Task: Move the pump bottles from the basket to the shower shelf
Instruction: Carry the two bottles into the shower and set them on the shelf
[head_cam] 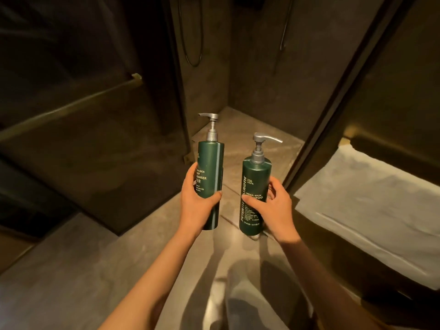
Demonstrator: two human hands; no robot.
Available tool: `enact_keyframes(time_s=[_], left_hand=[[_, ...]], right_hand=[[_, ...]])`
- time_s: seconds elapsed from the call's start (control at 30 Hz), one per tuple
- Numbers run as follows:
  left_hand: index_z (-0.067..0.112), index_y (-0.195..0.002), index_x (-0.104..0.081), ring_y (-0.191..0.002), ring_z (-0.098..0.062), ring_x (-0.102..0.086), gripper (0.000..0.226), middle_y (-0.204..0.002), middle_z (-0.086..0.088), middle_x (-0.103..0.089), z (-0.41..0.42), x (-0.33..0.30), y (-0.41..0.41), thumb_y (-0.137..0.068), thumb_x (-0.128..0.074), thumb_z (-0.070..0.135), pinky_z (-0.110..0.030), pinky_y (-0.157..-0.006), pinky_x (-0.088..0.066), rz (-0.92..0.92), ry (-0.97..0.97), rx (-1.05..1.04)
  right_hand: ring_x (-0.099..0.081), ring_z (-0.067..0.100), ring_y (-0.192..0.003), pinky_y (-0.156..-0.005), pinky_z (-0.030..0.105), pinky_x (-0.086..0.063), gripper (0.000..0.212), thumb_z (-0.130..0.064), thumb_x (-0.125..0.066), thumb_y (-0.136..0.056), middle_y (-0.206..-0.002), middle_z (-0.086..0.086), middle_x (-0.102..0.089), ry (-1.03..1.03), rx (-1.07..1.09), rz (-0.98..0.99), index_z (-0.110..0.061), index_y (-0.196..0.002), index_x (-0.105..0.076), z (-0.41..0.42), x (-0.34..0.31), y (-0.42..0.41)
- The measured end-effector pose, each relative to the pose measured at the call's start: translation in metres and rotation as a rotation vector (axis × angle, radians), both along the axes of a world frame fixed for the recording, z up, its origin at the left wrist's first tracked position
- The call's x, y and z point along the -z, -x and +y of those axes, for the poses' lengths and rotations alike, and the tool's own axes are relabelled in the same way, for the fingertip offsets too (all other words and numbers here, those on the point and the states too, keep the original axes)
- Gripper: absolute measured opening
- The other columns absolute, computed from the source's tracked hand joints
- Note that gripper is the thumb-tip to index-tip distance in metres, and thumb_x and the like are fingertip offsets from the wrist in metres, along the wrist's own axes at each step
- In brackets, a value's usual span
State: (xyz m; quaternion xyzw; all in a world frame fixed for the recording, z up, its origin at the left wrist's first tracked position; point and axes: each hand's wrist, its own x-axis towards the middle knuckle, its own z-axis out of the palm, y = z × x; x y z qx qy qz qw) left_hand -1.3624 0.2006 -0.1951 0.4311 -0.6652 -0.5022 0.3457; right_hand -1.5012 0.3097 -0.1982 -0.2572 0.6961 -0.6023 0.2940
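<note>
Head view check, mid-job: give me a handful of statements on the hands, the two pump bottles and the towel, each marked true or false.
1. The left hand holds a green pump bottle labelled body cleanser. True.
2. The right hand is empty. False: it grips the green shampoo bottle.
3. Both bottles are upright with grey pumps on top. True.
4. The two pump spouts point the same way. False: the cleanser's points left in the picture, the shampoo's points right.
5. A white folded towel lies to the right of the shampoo bottle. True.
6. Both bottles already stand on a shelf. False: both are held in the hands.
</note>
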Motion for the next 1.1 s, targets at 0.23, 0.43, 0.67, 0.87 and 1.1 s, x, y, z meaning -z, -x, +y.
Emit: enact_keyframes(time_s=[0.23,0.43,0.67,0.87,1.1], left_hand=[[0.031,-0.139,-0.035,-0.114,-0.009,-0.052,0.088,-0.131,0.009,-0.051,-0.114,-0.030,0.088,-0.066,-0.080,0.012,-0.029,-0.098,-0.043,0.019,0.068,-0.064],[0.033,-0.139,-0.034,-0.118,-0.009,-0.049,0.089,-0.133,0.005,-0.050,-0.186,-0.050,0.136,-0.065,-0.081,0.016,-0.034,-0.100,-0.042,0.014,0.121,-0.103],[0.030,-0.139,-0.035,-0.116,-0.006,-0.047,0.087,-0.134,0.006,-0.050,-0.270,-0.073,0.189,-0.066,-0.081,0.017,-0.026,-0.098,-0.038,0.041,0.175,-0.200],[0.032,-0.140,-0.032,-0.119,-0.010,-0.047,0.089,-0.136,0.003,-0.049,-0.363,-0.085,0.255,-0.068,-0.081,0.017,-0.030,-0.101,-0.038,0.060,0.186,-0.140],[0.035,-0.141,-0.028,-0.127,-0.013,-0.042,0.089,-0.141,0.005,-0.044,-0.496,-0.117,0.346,-0.070,-0.079,0.017,-0.040,-0.108,-0.036,0.137,0.224,-0.018]], right_hand=[[-0.063,-0.011,-0.085,-0.073,0.014,-0.050,0.059,-0.002,-0.080,-0.066,-0.100,-0.017,-0.063,0.101,0.039,0.030,-0.023,-0.114,-0.053,-0.122,-0.026,0.106],[-0.061,0.001,-0.099,-0.082,0.019,-0.050,0.065,-0.006,-0.082,-0.066,-0.108,-0.010,-0.064,0.133,-0.047,0.129,-0.017,-0.123,-0.052,-0.213,-0.065,0.179],[-0.062,-0.003,-0.090,-0.074,0.015,-0.048,0.063,-0.008,-0.083,-0.064,-0.100,-0.016,-0.064,0.145,-0.036,0.185,-0.017,-0.120,-0.055,-0.299,-0.084,0.231],[-0.065,0.003,-0.089,-0.076,0.022,-0.051,0.056,-0.007,-0.083,-0.064,-0.098,-0.012,-0.066,0.209,0.037,0.214,-0.021,-0.112,-0.058,-0.388,-0.096,0.267],[-0.065,0.006,-0.096,-0.083,0.031,-0.055,0.060,-0.016,-0.084,-0.063,-0.106,-0.009,-0.068,0.236,0.070,0.319,-0.025,-0.116,-0.057,-0.510,-0.133,0.349]])
